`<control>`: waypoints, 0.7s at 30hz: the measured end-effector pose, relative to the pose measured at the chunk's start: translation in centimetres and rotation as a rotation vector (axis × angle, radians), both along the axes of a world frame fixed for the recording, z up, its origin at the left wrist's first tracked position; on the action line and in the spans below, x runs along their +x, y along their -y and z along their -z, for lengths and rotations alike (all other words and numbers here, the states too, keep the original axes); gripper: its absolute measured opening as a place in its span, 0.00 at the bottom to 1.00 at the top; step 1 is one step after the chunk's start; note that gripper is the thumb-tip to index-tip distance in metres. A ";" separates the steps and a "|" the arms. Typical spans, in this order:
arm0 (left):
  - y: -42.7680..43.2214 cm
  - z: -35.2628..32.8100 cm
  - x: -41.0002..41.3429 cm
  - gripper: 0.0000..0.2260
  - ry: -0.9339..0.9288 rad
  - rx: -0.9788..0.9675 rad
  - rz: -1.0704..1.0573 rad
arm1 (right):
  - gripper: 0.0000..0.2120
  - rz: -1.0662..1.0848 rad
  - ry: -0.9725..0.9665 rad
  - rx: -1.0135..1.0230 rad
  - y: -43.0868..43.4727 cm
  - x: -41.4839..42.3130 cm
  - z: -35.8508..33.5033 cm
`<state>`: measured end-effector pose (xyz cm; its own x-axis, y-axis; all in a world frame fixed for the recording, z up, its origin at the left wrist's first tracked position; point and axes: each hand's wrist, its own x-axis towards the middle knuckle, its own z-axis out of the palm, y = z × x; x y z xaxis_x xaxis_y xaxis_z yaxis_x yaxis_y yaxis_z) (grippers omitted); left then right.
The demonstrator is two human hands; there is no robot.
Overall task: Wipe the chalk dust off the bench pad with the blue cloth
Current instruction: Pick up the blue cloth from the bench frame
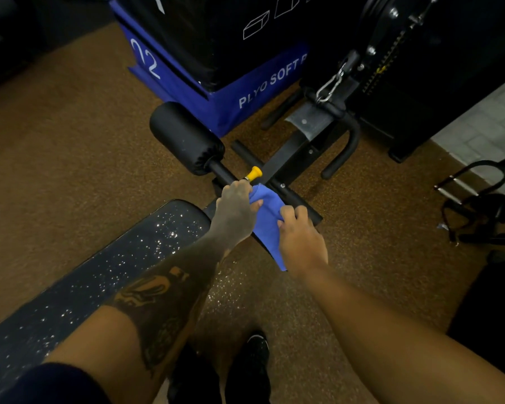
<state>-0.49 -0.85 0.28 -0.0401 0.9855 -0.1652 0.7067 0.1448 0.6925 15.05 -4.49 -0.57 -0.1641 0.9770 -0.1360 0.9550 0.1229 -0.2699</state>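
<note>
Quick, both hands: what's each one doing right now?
Left hand: closed on the blue cloth.
Right hand: closed on the same cloth.

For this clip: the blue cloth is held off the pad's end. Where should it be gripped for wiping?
Bunch the upper part of the blue cloth, where the left hand and right hand already pinch it, coming from above. Its lower corner hangs loose, so a palm-sized wad gathered there should press flat on the speckled bench pad.
</note>
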 end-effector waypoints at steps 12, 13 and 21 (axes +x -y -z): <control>2.7 0.7 -9.6 0.08 -0.112 0.058 0.010 | 0.06 -0.181 -0.444 -0.118 2.2 -7.2 1.2; 3.0 1.5 -10.5 0.11 -0.127 0.060 0.012 | 0.06 -0.198 -0.453 -0.143 2.2 -7.9 1.7; 3.6 6.8 -14.3 0.07 -0.231 0.021 0.023 | 0.03 -0.209 -0.389 -0.188 1.3 -12.0 8.5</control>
